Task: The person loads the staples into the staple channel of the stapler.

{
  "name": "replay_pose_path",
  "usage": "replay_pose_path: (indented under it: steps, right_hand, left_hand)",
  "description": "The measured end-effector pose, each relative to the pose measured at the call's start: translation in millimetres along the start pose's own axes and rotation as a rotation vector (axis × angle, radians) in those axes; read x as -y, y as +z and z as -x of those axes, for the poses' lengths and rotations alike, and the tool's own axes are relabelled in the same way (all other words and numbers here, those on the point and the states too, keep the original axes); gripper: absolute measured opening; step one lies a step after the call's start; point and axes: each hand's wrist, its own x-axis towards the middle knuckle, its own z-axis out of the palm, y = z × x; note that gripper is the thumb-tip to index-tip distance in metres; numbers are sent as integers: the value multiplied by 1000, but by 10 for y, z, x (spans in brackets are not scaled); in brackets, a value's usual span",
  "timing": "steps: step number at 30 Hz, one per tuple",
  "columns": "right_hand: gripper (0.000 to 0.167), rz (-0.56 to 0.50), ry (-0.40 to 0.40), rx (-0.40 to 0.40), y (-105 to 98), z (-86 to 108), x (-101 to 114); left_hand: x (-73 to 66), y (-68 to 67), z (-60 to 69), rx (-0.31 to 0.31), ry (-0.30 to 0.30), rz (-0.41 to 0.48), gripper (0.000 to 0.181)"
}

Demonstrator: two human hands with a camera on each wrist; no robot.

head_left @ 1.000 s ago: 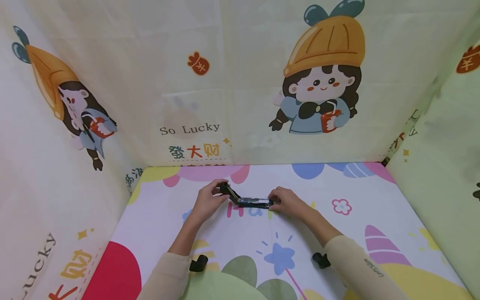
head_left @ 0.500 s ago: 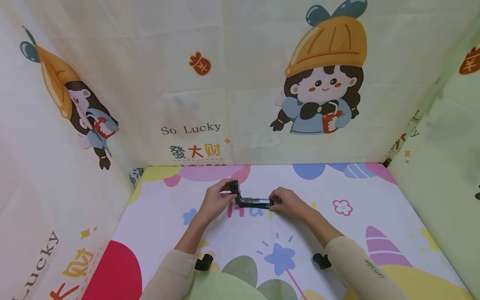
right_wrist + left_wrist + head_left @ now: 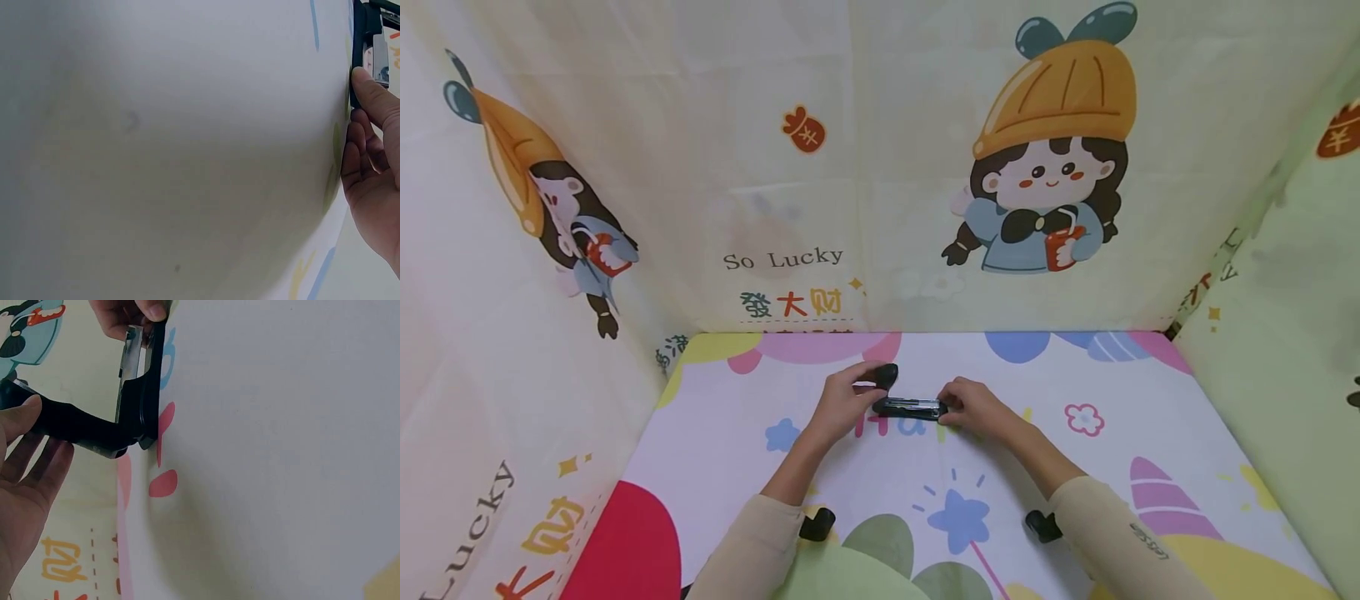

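A person's left hand [image 3: 842, 400] and right hand [image 3: 973, 407] share one black stapler [image 3: 904, 415], set nearer the far edge of the printed surface [image 3: 715, 433] than the near one, and roughly midway between its left and right edges. The left hand is narrowed to a pinch on the free end of the upper arm [image 3: 886, 377], which stands swung up from the hinge; in the left wrist view its thumb [image 3: 26, 415] presses one face while the fingers lie against the opposite side, and the gap between them is no wider than the part they hold. The right hand grips the other end of the base [image 3: 149, 400], thumb laid along it, the remaining fingers curled in beneath and close to the surface. The base runs lengthwise between the two hands, parallel to the far edge, its metal channel [image 3: 131, 356] exposed; whether it rests fully on the surface or is lifted a little, I cannot tell. Printed lettering shows just along its near side. The hinge is at the base's left end, beside the left thumb. Both forearms come in from the near edge in beige sleeves [image 3: 1120, 533], each with a black device [image 3: 1042, 526] at its inner side. A pink flower outline [image 3: 1084, 419] is printed toward the right edge, and a large red shape [image 3: 632, 542] fills the near left corner.
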Motion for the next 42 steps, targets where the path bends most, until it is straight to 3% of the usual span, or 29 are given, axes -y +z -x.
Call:
replay_pose_path:
  steps: [7,22,29,42]
  right_hand:
    - [29,14,-9,-5,2,-10,-5]
    - [27,4,-10,-3,19,-6,-15]
    - [28,26,-38,-20,8,8,-3]
    - [28,11,-43,-17,-5,17,1]
  left_hand:
    - [-20,65,-44,9,65,-70,42]
    - [-34,189,-101,42,112,-171,41]
    - [-83,224,-128,92,142,-276,41]
    - [-119,308,-178,123,218,-345,37]
